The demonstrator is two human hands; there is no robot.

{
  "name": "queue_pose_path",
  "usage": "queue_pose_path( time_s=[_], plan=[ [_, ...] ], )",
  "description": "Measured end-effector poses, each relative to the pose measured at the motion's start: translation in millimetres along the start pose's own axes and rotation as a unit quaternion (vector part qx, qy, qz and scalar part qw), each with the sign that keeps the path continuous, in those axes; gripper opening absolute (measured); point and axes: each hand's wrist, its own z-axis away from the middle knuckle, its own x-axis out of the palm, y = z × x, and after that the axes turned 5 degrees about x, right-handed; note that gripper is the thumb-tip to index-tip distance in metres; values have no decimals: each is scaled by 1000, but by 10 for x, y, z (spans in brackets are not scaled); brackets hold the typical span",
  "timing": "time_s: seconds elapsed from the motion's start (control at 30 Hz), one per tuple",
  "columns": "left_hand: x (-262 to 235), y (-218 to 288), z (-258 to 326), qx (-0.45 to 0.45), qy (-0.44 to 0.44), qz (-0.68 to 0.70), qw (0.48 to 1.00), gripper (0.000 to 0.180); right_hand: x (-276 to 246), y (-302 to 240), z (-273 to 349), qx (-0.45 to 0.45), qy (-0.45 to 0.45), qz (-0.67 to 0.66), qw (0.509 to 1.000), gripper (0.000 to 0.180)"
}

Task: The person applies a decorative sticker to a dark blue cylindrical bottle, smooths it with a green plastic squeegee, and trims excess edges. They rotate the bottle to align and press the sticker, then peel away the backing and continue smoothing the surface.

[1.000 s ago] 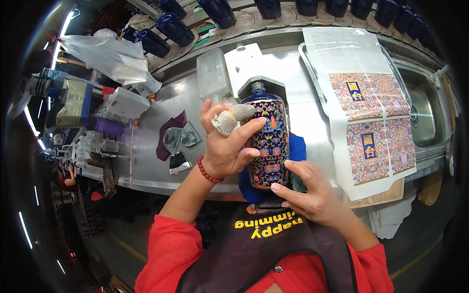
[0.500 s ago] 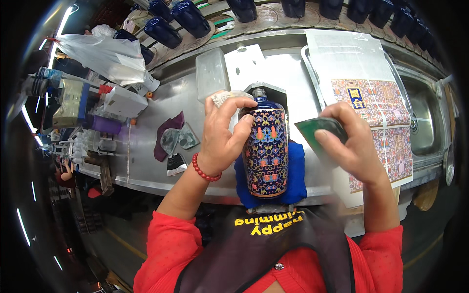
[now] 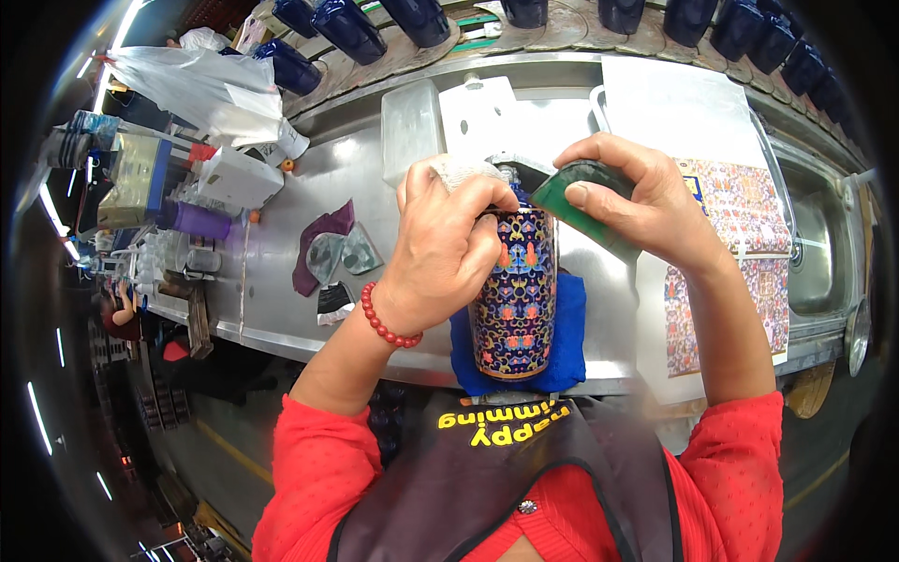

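Observation:
A dark blue bottle (image 3: 513, 300) covered in a colourful floral pattern lies on a blue cloth (image 3: 571, 323), its neck pointing away from me. My left hand (image 3: 445, 229) is closed around a bunched white cloth (image 3: 459, 171), and its fingertips touch the bottle's shoulder. In my right hand (image 3: 646, 201) a flat green scraper (image 3: 592, 208) is pinched between thumb and fingers. One corner of the scraper comes close to the bottle's upper right side; whether it touches I cannot tell. My hand partly hides the bottle neck.
Printed floral sheets (image 3: 749, 211) lie at the right, beside a metal sink (image 3: 824, 262). A clear plastic box (image 3: 410, 131) stands behind my left hand. Cloth scraps (image 3: 342, 248) rest on the steel table at the left. Several plain blue bottles (image 3: 417, 19) line the conveyor at the back.
My right hand has brought the scraper leftward and up to the bottle's shoulder. My left hand has shifted slightly right, its fingers curling more over the bottle's top.

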Motion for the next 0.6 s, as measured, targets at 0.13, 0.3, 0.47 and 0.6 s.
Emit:
queue_pose_path(
  time_s=[0.13,0.3,0.47,0.6],
  plan=[
    [-1,18,0,1,-5,-10,1000,19,3,1,35,7,-3,0,1000,27],
    [-24,2,-18,-17,9,13,1000,21,-8,-29,33,6,1,12,1000,27],
    [-37,45,-11,-3,-5,-32,999,22,-6,-34,20,10,2,11,1000,27],
    [-46,69,0,-3,-13,-50,999,22,-9,-33,24,11,1,9,1000,27]
  ],
)
